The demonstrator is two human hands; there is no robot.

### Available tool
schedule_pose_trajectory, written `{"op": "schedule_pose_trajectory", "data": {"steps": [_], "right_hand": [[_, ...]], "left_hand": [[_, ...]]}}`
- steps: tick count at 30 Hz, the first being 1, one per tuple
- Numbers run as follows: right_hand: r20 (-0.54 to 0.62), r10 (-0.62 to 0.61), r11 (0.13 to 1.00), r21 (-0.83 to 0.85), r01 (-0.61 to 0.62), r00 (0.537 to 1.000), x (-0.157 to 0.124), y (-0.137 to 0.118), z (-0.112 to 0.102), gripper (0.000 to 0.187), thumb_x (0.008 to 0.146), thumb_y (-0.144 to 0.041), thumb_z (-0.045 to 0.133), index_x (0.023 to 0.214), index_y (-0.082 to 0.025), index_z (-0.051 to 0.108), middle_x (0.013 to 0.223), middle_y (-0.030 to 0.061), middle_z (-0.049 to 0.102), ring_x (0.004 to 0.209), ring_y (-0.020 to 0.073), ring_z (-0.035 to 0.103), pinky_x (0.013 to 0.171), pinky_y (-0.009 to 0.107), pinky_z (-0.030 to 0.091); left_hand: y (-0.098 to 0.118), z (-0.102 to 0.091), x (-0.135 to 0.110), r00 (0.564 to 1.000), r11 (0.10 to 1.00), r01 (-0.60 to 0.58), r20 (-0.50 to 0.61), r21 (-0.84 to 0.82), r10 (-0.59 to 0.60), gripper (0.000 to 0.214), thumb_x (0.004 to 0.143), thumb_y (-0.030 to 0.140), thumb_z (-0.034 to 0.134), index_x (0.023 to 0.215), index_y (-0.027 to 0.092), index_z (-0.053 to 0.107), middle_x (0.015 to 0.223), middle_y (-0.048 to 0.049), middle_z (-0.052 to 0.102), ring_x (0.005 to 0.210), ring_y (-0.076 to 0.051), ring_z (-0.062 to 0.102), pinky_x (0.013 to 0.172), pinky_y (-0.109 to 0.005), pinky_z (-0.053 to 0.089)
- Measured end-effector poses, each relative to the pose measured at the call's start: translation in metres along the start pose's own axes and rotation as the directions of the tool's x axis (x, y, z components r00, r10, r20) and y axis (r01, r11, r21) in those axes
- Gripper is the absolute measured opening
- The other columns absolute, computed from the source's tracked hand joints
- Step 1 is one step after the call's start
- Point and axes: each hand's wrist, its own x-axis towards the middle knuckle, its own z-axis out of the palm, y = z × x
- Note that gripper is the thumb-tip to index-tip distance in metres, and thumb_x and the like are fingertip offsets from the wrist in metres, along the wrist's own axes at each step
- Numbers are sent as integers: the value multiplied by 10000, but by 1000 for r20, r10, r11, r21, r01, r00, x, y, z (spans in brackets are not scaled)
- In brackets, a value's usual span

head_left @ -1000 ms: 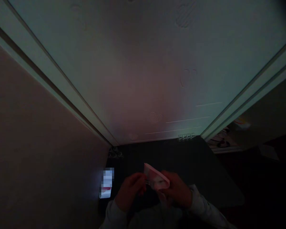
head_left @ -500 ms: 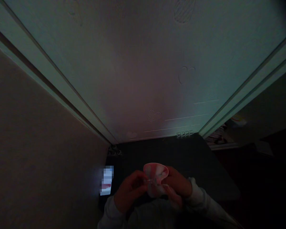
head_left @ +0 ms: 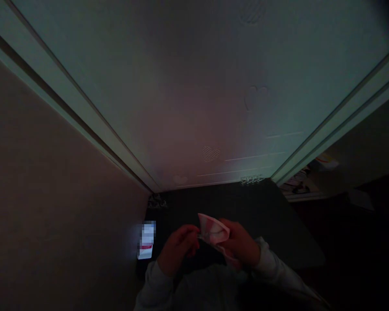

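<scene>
A pink-and-white patterned piece of cloth point(head_left: 210, 229) is gathered in front of my body, above the dark surface. My right hand point(head_left: 243, 244) grips its right side, and a fold hangs down below the fingers. My left hand point(head_left: 179, 249) has its fingers curled together at the cloth's left edge. A thin pale bit shows by those fingertips, too dark and small to name. Low light hides most of the finger detail.
Beneath my hands lies a dark tabletop point(head_left: 272, 220), meeting a pale panel point(head_left: 181, 108) with embossed hearts. A lit screen point(head_left: 146, 240) stands at the left wall. Small ornaments point(head_left: 251, 179) line the back edge. Right of the panel is a shelf with items point(head_left: 300, 181).
The cloth has turned and folded from a wide rounded shape to a narrower, pointed one. My left hand has shifted slightly up and left. The view has tilted a little.
</scene>
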Motion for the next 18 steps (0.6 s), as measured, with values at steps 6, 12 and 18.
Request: {"op": "schedule_pose_trajectory", "data": {"steps": [6,12,18], "right_hand": [[96,78,966,237,-99,992,3,-2,0,160,609,-208,645,747,-129,628,662,-4,616,619,142,533,612,269,414],[222,142,893,391,-221,965,4,1,-4,245,662,-231,647,880,-125,679,831,49,690,766,195,610,746,331,450],[250,134,863,446,-237,959,5,1,0,217,646,-193,639,846,-123,687,781,36,699,725,186,617,727,327,460]], "left_hand": [[-1,0,-6,995,995,-101,17,-6,101,375,669,416,693,927,163,593,703,2,596,600,-113,510,564,-234,395],[-3,1,-12,971,970,-234,61,63,231,234,708,270,675,916,187,610,850,-23,603,810,-182,553,741,-297,436],[-2,-2,-13,962,956,-272,72,113,265,249,705,270,680,928,184,610,853,-31,593,808,-185,549,741,-299,438]]}}
